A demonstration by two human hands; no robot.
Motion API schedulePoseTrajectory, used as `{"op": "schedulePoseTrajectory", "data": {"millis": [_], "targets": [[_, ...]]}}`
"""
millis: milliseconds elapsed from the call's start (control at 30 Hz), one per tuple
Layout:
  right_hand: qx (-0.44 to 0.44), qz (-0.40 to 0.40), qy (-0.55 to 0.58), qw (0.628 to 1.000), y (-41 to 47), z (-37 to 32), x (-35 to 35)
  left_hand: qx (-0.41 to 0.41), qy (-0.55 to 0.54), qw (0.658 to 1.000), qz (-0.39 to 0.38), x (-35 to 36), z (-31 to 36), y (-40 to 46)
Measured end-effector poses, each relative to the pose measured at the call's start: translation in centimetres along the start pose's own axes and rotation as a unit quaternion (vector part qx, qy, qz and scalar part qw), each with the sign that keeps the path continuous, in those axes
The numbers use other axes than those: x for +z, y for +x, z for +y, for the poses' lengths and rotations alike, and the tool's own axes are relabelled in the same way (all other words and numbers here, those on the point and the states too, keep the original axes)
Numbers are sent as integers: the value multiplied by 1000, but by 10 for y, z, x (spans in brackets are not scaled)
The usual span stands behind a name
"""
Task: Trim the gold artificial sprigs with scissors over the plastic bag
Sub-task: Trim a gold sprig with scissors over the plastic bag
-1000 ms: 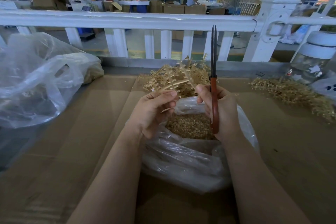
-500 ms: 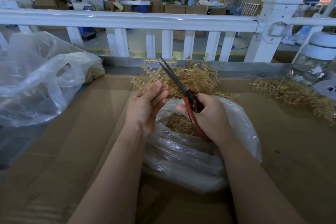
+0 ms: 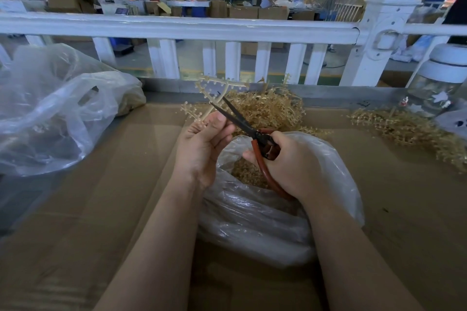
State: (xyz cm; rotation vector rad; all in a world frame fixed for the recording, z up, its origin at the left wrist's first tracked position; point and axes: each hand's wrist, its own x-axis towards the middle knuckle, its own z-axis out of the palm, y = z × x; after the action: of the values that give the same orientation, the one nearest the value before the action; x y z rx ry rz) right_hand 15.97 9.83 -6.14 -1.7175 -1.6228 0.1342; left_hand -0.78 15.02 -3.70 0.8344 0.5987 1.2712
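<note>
Counting one scissors point(image 3: 249, 129), one sprig point(image 3: 214, 91), two hands

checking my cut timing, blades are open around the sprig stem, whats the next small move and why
Probably close the scissors: the right hand holds them open astride the stem of the gold sprig that the left hand pinches, beside the open plastic bag.

The gold sprig point(image 3: 212, 98) is a pale branchy plastic thing with tiny beads on the tips, held upright by its stem. The scissors point(image 3: 242, 124) have thin dark blades and red-orange handles; blades are parted a bit, tips right at a branch of the sprig, pointing up and left. Below sits the clear plastic bag point(image 3: 255, 219), mouth open, full of little gold bits. A loose pile of sprigs point(image 3: 267, 108) lies just behind the bag.
</note>
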Motion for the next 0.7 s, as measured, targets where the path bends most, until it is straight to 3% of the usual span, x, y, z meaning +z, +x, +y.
{"op": "schedulePoseTrajectory", "data": {"millis": [700], "targets": [[-24,-3,16,1000,-1,-4,-3,-23,0,999,-28,1,2,-2]]}}
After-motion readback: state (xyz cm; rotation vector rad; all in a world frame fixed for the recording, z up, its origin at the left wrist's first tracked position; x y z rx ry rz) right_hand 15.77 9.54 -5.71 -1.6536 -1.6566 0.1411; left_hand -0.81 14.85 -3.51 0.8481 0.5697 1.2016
